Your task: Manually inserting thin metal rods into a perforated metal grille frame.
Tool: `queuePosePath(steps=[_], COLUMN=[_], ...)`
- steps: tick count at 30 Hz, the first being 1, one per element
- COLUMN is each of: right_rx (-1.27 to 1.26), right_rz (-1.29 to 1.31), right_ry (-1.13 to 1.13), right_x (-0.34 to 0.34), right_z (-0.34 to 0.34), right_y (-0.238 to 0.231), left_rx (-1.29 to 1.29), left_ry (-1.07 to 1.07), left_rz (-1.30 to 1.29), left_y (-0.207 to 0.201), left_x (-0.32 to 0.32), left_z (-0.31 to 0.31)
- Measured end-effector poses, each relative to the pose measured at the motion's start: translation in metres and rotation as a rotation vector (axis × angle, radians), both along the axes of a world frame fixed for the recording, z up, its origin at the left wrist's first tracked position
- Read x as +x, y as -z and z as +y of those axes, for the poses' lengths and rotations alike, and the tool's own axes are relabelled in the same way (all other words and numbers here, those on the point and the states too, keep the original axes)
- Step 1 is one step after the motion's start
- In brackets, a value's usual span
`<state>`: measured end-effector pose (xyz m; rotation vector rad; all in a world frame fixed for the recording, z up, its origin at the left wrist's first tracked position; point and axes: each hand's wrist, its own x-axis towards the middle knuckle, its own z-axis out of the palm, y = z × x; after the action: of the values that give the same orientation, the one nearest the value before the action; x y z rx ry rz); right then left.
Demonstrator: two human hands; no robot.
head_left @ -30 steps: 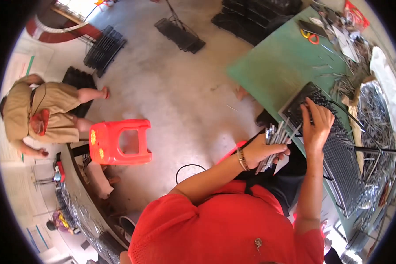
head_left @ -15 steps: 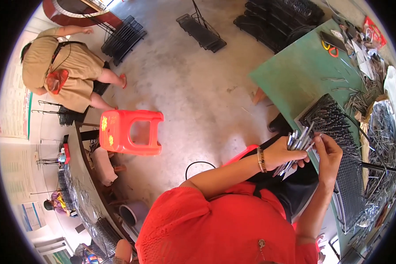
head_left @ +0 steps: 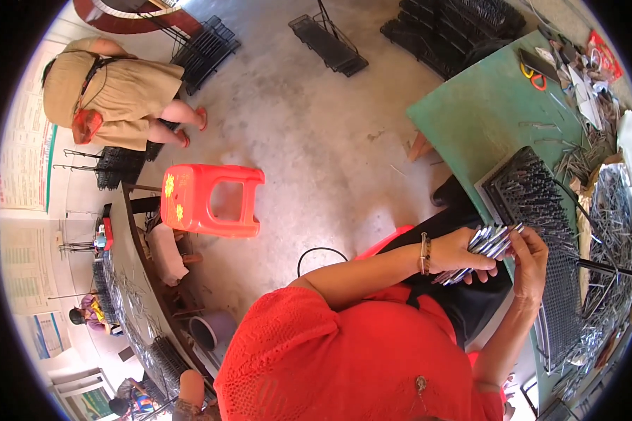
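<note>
A bundle of thin silvery metal rods (head_left: 490,241) is gripped in my left hand (head_left: 458,254), its fingers wrapped round the middle. My right hand (head_left: 531,261) is at the upper right end of the bundle, thumb and forefinger pinched together at the rod tips. Whether one rod is between those fingers is too small to tell. Just right of both hands a black mesh rack (head_left: 559,305) lies on the green table (head_left: 463,105). Many dark rods (head_left: 530,189) stand packed in its far part; the near part shows bare grid.
Loose rods (head_left: 604,231) heap along the table's right side. Scissors (head_left: 534,76) lie at its far end. A red stool (head_left: 196,200) stands on the floor to the left. Black wire racks (head_left: 456,35) are stacked at the back. Another person (head_left: 112,91) bends at the far left.
The bundle has turned in my left hand and its tips point more to the right. My right hand's fingers have come against the tips. The other person's arm has drawn in.
</note>
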<state>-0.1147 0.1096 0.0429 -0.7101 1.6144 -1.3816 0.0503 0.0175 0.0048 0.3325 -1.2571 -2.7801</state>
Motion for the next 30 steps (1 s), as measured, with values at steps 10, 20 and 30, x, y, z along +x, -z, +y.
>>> queuePosePath(steps=[10,20,30], right_rx=[-0.277,-0.31,-0.299], right_rz=[0.291,0.763,0.846], right_ry=[0.329,0.359,0.304], right_x=[-0.012,-0.026,-0.023], right_z=[-0.024,-0.044,-0.056], right_y=[-0.014,0.002,0.014], left_rx=[-0.02,0.082,0.223], left_ry=[-0.002,0.148,-0.004], left_rz=[-0.315,-0.327,-0.319], left_y=[0.022,0.055,0.044], left_x=[0.018,0.036,0.019], left_z=[0.016,0.037,0.014])
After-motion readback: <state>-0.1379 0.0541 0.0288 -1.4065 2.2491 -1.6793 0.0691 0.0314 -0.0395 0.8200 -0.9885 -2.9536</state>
